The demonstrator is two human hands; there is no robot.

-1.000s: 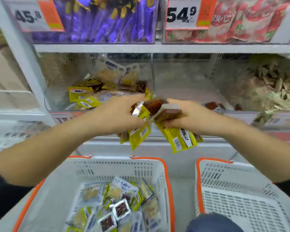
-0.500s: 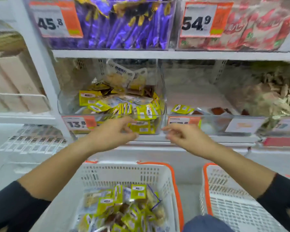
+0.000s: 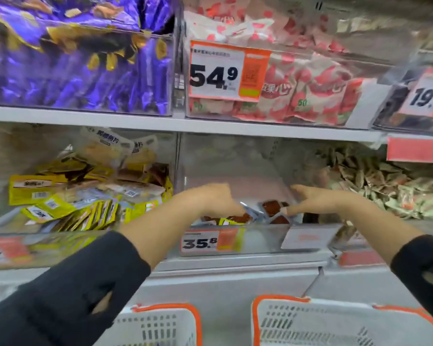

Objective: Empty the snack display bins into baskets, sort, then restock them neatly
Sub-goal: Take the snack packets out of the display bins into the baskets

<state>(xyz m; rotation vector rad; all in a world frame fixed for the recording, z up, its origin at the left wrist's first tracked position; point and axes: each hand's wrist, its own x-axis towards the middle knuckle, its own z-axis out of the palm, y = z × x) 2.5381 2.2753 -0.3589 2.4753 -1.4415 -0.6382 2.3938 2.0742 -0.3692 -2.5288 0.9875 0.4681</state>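
Note:
Both my hands are inside the clear middle bin [image 3: 260, 242] on the lower shelf. My left hand [image 3: 218, 201] reaches down with its fingertips on the few red-brown snack packets [image 3: 273, 208] lying at the bin's front. My right hand [image 3: 315, 199] comes in from the right, fingers spread and thumb near the same packets, holding nothing. The left bin [image 3: 0, 221] holds a heap of yellow and pale snack packets [image 3: 60, 196]. Below me are two white baskets with orange rims, the left basket [image 3: 165, 308] and the right basket [image 3: 280, 300]; their contents are out of view.
A 35.8 price label [image 3: 200, 242] is on the middle bin's front. The right-hand bin holds greenish packets [image 3: 398, 191]. On the upper shelf are purple packs [image 3: 73, 71] and red-and-white packs [image 3: 310, 91] behind a 54.9 label [image 3: 215, 71].
A second ago both hands held yellow and brown packets over the left basket. These dropped in, and both empty hands have now moved up and right into the middle bin.

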